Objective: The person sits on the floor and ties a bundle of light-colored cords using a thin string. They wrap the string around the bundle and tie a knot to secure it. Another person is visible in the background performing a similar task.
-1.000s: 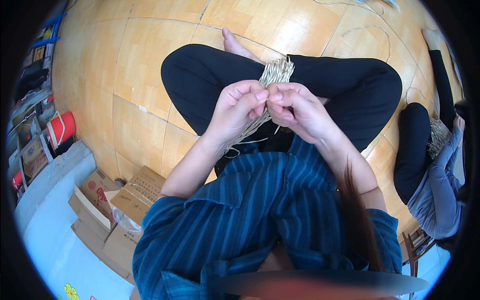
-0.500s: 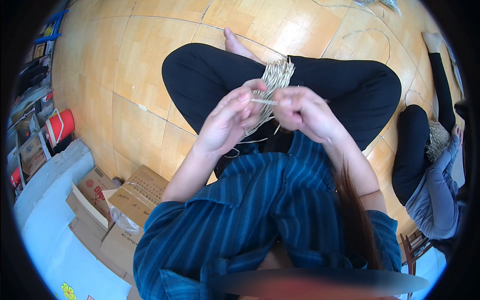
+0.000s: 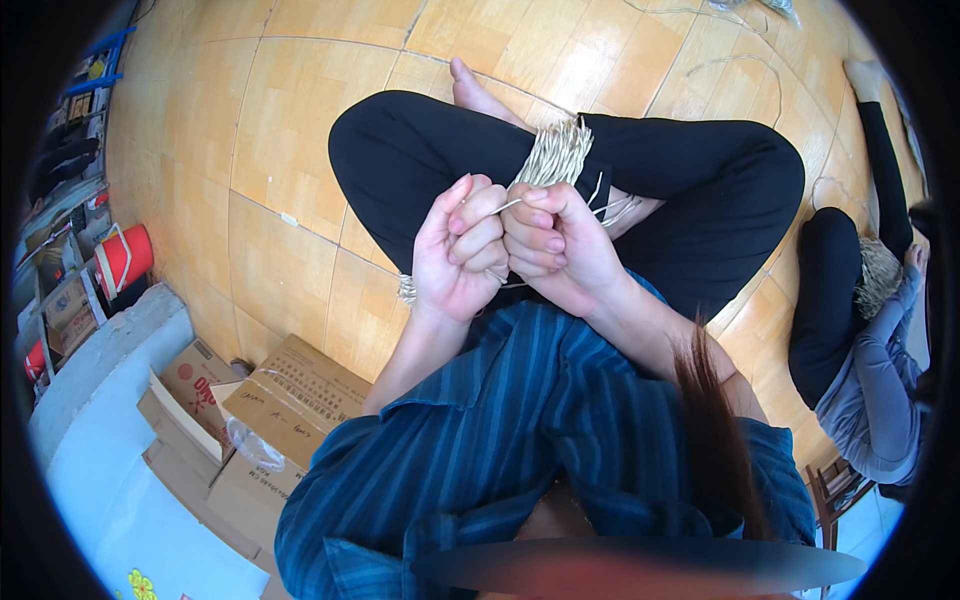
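Observation:
A thin, pale strand of straw-like cord (image 3: 510,204) stretches a short way between my two hands. My left hand (image 3: 458,240) is closed, its curled fingers gripping one end. My right hand (image 3: 553,240) is a fist beside it, nearly touching, with the strand caught under thumb and forefinger. Behind them a bundle of the same twisted pale cords (image 3: 562,150) lies over my crossed legs in black trousers. Its middle is hidden by my hands, and a frayed end sticks out left of my left wrist. A few loose strands trail to the right, over my ankle.
At the right another person (image 3: 875,370) sits on the tiled floor (image 3: 290,120) with a similar bundle (image 3: 878,280). Cardboard boxes (image 3: 290,390) stand at lower left, near a low blue-white wall. A red bucket (image 3: 124,257) and crowded shelves are farther left.
My hands have come together, both now curled tight, and the strand between them is shorter. Loose strands now show right of my right hand, and a bundle end shows by my left wrist.

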Demonstrator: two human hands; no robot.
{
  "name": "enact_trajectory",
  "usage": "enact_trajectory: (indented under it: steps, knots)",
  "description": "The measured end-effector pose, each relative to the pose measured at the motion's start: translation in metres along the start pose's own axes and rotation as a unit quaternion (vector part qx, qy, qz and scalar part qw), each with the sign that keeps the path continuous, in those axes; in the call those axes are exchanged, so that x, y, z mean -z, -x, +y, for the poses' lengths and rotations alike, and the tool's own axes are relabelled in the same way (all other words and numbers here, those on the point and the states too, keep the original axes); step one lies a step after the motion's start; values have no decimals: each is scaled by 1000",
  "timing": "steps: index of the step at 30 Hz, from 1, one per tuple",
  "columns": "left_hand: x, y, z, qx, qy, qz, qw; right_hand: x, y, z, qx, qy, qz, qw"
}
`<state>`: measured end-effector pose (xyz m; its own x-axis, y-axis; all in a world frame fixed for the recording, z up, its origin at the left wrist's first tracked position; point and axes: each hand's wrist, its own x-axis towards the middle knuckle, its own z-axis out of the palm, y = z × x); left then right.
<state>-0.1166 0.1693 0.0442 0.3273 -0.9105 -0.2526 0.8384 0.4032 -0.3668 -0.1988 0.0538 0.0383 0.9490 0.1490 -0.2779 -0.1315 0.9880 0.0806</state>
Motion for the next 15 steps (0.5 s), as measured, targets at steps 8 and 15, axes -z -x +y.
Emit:
enact_trajectory:
  steps: [8,15]
  knots:
    - [-1,9,-1,7,24,11,1000,-6,2,12,3,-107,-3,994]
    - [3,11,-5,29,14,-6,999,-8,11,9,8,-133,3,991]
